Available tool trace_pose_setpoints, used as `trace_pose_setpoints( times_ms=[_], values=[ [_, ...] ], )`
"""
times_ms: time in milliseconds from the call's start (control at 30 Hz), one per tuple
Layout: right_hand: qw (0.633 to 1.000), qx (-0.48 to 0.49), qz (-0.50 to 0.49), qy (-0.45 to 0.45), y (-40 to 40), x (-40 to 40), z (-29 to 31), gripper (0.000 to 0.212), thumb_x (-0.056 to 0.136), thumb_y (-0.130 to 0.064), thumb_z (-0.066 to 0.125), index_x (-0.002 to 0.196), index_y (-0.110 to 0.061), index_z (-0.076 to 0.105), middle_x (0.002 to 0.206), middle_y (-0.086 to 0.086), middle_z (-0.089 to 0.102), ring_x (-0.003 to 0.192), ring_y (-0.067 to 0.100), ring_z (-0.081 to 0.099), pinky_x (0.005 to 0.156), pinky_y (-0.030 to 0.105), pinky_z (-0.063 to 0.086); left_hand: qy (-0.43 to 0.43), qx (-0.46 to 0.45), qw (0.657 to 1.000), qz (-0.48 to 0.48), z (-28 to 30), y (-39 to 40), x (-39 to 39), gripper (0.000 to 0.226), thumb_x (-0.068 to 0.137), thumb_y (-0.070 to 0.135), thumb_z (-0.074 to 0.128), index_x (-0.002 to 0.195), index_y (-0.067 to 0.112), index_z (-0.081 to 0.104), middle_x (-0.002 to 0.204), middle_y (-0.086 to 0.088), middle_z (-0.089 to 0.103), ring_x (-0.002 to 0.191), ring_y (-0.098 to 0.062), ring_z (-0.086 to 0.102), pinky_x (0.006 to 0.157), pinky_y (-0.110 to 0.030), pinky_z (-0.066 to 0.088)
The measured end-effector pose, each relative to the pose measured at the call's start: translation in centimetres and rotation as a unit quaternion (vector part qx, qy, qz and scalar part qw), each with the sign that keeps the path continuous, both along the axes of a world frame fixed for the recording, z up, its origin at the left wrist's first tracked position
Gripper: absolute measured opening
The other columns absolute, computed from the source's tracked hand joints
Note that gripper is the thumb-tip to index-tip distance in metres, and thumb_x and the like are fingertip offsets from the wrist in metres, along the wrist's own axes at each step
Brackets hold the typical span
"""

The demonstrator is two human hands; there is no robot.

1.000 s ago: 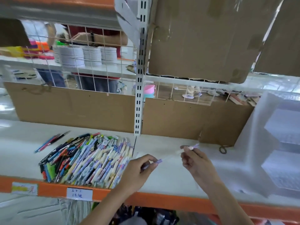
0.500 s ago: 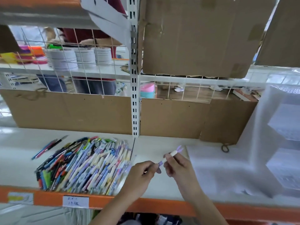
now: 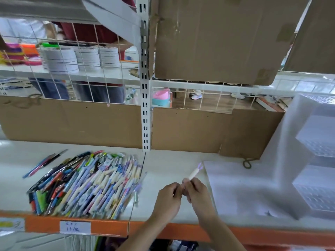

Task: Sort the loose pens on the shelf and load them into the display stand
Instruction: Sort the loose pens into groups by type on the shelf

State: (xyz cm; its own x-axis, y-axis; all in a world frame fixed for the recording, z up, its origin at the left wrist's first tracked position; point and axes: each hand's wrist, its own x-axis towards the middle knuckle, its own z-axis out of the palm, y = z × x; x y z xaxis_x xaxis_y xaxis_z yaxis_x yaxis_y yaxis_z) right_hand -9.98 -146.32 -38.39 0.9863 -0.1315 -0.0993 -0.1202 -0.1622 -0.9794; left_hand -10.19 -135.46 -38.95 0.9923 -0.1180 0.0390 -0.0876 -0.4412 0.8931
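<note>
At the far left of the white shelf (image 3: 172,160) a few thin pens (image 3: 43,163) lie apart from the big heap of loose pens (image 3: 85,185), whose near ends reach the orange front edge (image 3: 108,228). Right of the heap is a bare strip of shelf. Above it the left hand (image 3: 167,200) and right hand (image 3: 198,194) meet, fingers of both curled around the lower end of a cream pen (image 3: 194,172), its purple tip tilted up and right. Further right lies a white foam sheet (image 3: 235,187), then the clear display stand (image 3: 319,160) at the right edge.
</note>
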Motion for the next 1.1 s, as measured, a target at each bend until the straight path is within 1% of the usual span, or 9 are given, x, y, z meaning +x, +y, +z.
trace_pose_setpoints(
  times_ms=[133, 233, 333, 433, 467, 667, 767, 867, 1100],
  values=[
    [0.998, -0.059, -0.015, 0.010, -3.3, 1.5, 0.2, 0.025, 0.097, -0.020, 0.045, 0.075, -0.010, 0.050, 0.061, -0.004, 0.058, 0.056, 0.012, 0.045, 0.057, 0.022, 0.034, -0.120, 0.130, 0.982, -0.070, -1.2, -2.2, 1.2, 0.029, 0.102, 0.026, 0.036, 0.093, 0.009, 0.057, 0.083, -0.006, 0.061, 0.071, -0.020, 0.055, 0.059, -0.027, 0.034],
    [0.995, -0.073, -0.066, 0.015, -5.7, 3.5, 0.3, 0.018, 0.098, -0.018, 0.042, 0.086, -0.006, 0.046, 0.076, 0.011, 0.067, 0.054, 0.017, 0.053, 0.052, 0.026, 0.038, -0.178, 0.311, 0.923, -0.144, -2.6, -2.3, 2.1, 0.020, 0.097, 0.027, 0.046, 0.103, 0.011, 0.056, 0.097, -0.007, 0.057, 0.084, -0.029, 0.057, 0.064, -0.035, 0.040],
    [0.965, -0.251, -0.058, 0.042, -8.3, 5.5, -0.5, 0.017, 0.100, -0.021, 0.041, 0.093, -0.005, 0.044, 0.086, 0.018, 0.068, 0.071, 0.029, 0.059, 0.062, 0.031, 0.041, -0.198, 0.415, 0.869, -0.180, -3.5, -1.6, 2.4, 0.027, 0.054, 0.033, 0.082, 0.072, 0.025, 0.064, 0.073, 0.009, 0.056, 0.063, -0.009, 0.058, 0.043, -0.019, 0.038],
    [0.884, -0.455, -0.004, 0.108, -10.2, 6.0, -1.4, 0.022, 0.099, -0.022, 0.038, 0.109, -0.004, 0.046, 0.108, 0.018, 0.062, 0.098, 0.036, 0.060, 0.071, 0.033, 0.042, -0.238, 0.410, 0.863, -0.173, -4.3, -0.7, 2.5, 0.008, 0.069, 0.032, 0.059, 0.072, 0.025, 0.062, 0.075, 0.009, 0.054, 0.067, -0.009, 0.056, 0.051, -0.016, 0.042],
    [0.861, -0.495, 0.006, 0.118, -10.5, 5.9, -1.6, 0.024, 0.099, -0.020, 0.037, 0.114, -0.004, 0.047, 0.114, 0.016, 0.060, 0.104, 0.035, 0.058, 0.073, 0.032, 0.041, -0.234, 0.399, 0.867, -0.183, -4.4, -0.5, 2.4, 0.016, 0.074, 0.029, 0.048, 0.075, 0.023, 0.062, 0.077, 0.006, 0.055, 0.070, -0.012, 0.056, 0.054, -0.019, 0.046],
    [0.795, -0.591, -0.013, 0.134, -10.3, 5.8, -1.6, 0.027, 0.098, -0.024, 0.037, 0.120, -0.012, 0.045, 0.131, 0.010, 0.043, 0.107, 0.029, 0.059, 0.073, 0.029, 0.039, -0.227, 0.363, 0.889, -0.163, -3.7, 1.5, 1.7, 0.037, 0.083, 0.024, 0.030, 0.097, 0.011, 0.061, 0.098, -0.004, 0.055, 0.091, -0.022, 0.053, 0.073, -0.031, 0.045],
    [0.808, -0.584, 0.005, 0.075, -8.7, 5.2, -1.6, 0.029, 0.097, -0.022, 0.037, 0.124, -0.013, 0.042, 0.129, 0.009, 0.042, 0.103, 0.029, 0.061, 0.073, 0.031, 0.042, -0.210, 0.353, 0.901, -0.137, -2.9, 3.2, 1.2, 0.030, 0.090, 0.017, 0.039, 0.112, 0.009, 0.058, 0.112, -0.005, 0.051, 0.103, -0.021, 0.046, 0.085, -0.030, 0.039],
    [0.837, -0.543, 0.061, -0.009, -5.7, 3.7, -1.8, 0.030, 0.097, -0.022, 0.038, 0.126, -0.017, 0.046, 0.137, 0.004, 0.043, 0.111, 0.023, 0.058, 0.087, 0.032, 0.044, -0.198, 0.351, 0.910, -0.095, -2.8, 5.3, 1.0, 0.030, 0.096, 0.024, 0.041, 0.121, 0.014, 0.054, 0.118, -0.001, 0.048, 0.107, -0.016, 0.047, 0.089, -0.027, 0.040],
    [0.859, -0.465, 0.189, -0.099, 0.8, 0.8, -3.5, 0.028, 0.099, -0.022, 0.034, 0.123, -0.021, 0.049, 0.122, -0.007, 0.049, 0.079, 0.008, 0.052, 0.075, 0.023, 0.041, -0.160, 0.363, 0.917, 0.046, -3.0, 10.8, 0.2, 0.024, 0.092, 0.026, 0.048, 0.113, 0.017, 0.056, 0.107, 0.000, 0.049, 0.091, -0.013, 0.050, 0.082, -0.024, 0.046]
  ],
)
